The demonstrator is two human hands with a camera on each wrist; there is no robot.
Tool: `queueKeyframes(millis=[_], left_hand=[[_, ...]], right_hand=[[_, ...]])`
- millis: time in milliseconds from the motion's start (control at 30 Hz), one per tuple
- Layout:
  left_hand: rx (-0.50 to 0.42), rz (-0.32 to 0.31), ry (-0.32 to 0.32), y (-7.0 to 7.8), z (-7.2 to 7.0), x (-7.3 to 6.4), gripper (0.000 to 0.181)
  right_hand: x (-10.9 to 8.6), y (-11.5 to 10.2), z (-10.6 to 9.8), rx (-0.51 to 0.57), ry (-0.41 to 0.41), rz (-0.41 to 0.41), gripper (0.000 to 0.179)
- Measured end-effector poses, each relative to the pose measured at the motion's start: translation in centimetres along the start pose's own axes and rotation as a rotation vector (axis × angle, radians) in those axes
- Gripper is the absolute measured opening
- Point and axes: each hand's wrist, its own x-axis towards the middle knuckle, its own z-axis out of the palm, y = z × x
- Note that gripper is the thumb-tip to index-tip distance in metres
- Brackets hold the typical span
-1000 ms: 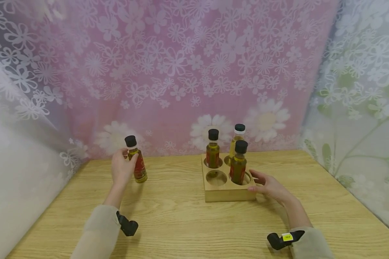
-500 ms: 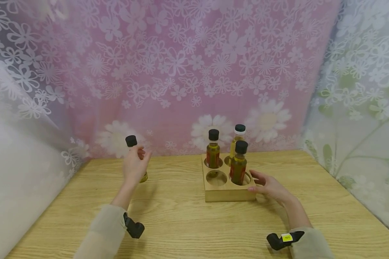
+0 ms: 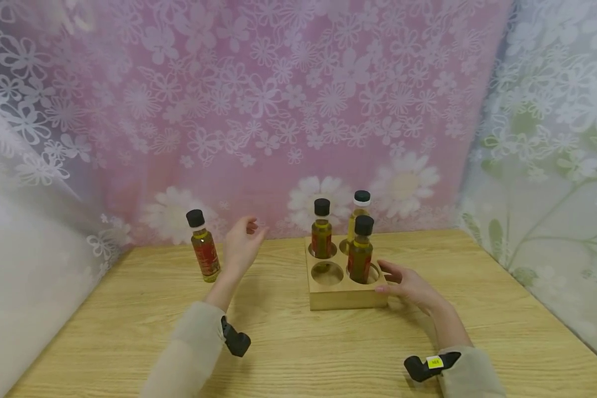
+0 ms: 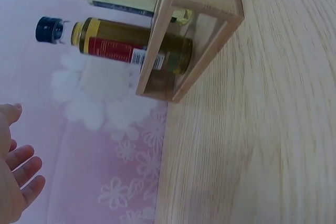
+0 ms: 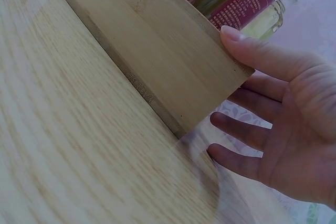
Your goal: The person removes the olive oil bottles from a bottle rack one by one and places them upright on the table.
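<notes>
On the table at the left, a bottle with a black cap and red label (image 3: 207, 254) stands upright. Just to its right my left hand (image 3: 242, 246) is in the air with loose fingers and holds nothing. A wooden bottle rack (image 3: 348, 300) with round holes carries two dark-capped, red-labelled bottles (image 3: 360, 260) and, at the back right, a paler oil bottle (image 3: 360, 213) with a white-banded cap. The front left hole (image 3: 327, 273) has no bottle. My right hand (image 3: 410, 286) holds the rack's front right corner, thumb (image 5: 239, 40) on its edge and fingers along the side.
The wooden table (image 3: 278, 354) extends in front of the rack and between it and the lone bottle. A pink floral curtain (image 3: 258, 110) hangs close behind the table, with pale curtains (image 3: 552, 166) at both sides.
My left hand has let go of the red-labelled bottle, passed in front of it and moved right, leaving it standing. The right hand stays at the rack.
</notes>
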Motion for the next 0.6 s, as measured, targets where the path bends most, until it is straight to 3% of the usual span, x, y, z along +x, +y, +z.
queueKeyframes(millis=[367, 600], left_hand=[[-0.007, -0.015, -0.144, 2.4, 3.3, 0.4, 0.053], [-0.035, 0.013, -0.216, 3.8, 5.5, 0.5, 0.058]], right_hand=[[0.2, 0.2, 0.0, 0.009, 0.001, -0.011, 0.081], [0.1, 0.2, 0.0, 0.013, 0.006, -0.023, 0.081]])
